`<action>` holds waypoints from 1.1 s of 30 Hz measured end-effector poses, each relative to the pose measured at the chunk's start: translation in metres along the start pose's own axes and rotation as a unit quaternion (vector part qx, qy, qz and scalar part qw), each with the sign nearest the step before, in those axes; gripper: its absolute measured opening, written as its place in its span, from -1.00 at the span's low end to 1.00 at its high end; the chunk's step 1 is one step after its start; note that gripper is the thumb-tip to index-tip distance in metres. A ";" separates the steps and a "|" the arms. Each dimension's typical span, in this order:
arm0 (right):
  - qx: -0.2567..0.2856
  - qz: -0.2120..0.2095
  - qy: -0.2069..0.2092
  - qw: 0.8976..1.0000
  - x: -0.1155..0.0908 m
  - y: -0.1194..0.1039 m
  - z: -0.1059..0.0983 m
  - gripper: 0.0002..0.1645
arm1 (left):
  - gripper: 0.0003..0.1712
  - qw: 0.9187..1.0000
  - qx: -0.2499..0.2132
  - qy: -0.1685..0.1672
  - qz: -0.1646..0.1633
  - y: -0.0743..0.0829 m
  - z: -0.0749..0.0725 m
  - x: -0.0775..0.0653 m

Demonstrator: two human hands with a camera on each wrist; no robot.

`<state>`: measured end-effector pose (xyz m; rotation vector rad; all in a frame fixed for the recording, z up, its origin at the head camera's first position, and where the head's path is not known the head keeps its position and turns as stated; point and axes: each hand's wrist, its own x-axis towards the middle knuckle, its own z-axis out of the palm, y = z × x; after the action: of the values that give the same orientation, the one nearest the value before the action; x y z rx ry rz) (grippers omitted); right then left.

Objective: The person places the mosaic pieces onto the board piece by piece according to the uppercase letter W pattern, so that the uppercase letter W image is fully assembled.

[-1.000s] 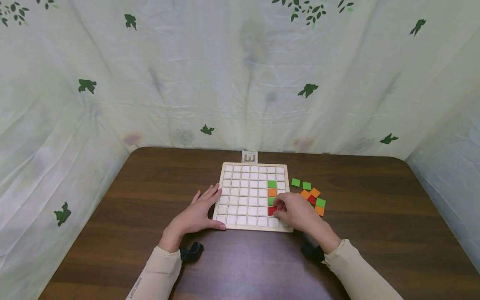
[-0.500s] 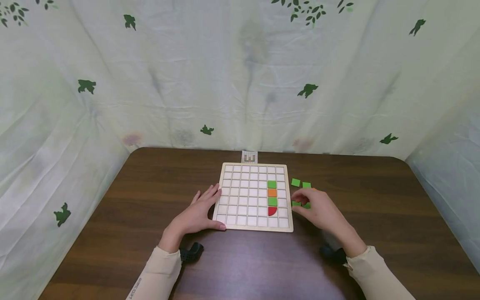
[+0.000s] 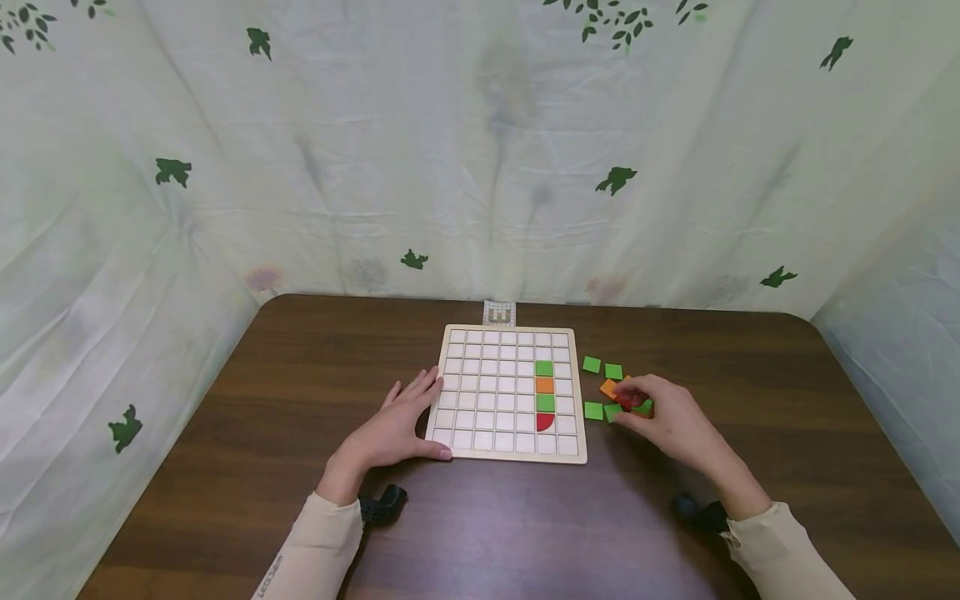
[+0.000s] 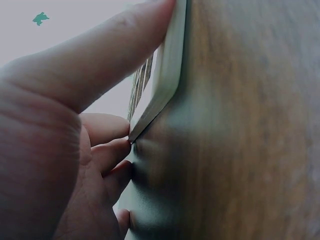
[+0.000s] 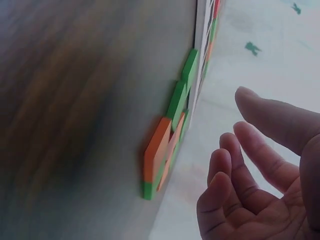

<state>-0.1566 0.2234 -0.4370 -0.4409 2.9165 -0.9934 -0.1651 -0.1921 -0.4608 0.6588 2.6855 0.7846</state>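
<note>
A pale wooden grid board with white squares lies in the middle of the table. In one column sit a green tile, an orange tile, another green tile and a red quarter-round tile. My left hand rests against the board's left edge, fingers extended and thumb at the near corner. The left wrist view shows the thumb along the board's rim. Just over the loose tiles hovers my right hand; thumb and fingers stand apart with nothing between them in the right wrist view.
Right of the board lie several loose tiles: green ones, an orange one and a red one, partly hidden by the right hand. A small printed grid card lies behind the board. A patterned curtain hangs behind the table.
My right hand has left the red tile on the board and moved right, over the loose tiles. The left hand has stayed in place.
</note>
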 end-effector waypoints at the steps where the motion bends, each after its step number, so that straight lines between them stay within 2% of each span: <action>1: 0.001 0.000 -0.001 1.000 0.000 0.002 0.000 -0.57 | 0.33 1.000 0.000 0.000 0.000 0.000 0.000 0.000; 11: 0.000 -0.005 -0.030 1.000 0.003 0.017 -0.002 -0.59 | 0.33 1.000 -0.002 0.002 0.001 0.001 0.000 0.000; 19: -0.030 -0.019 -0.055 0.998 0.008 0.018 -0.003 -0.64 | 0.32 1.000 -0.002 0.002 0.002 0.001 0.000 -0.001; 27: -0.056 -0.004 -0.088 0.994 0.013 0.020 0.001 -0.64 | 0.33 1.000 0.002 0.001 0.002 -0.001 0.001 -0.001; 33: -0.066 0.003 -0.095 0.993 0.015 0.018 0.003 -0.66 | 0.32 1.000 0.002 0.001 0.003 -0.001 0.002 0.000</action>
<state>-0.1751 0.2313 -0.4490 -0.5015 2.8181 -0.7173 -0.1646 -0.1923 -0.4627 0.6687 2.6901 0.7817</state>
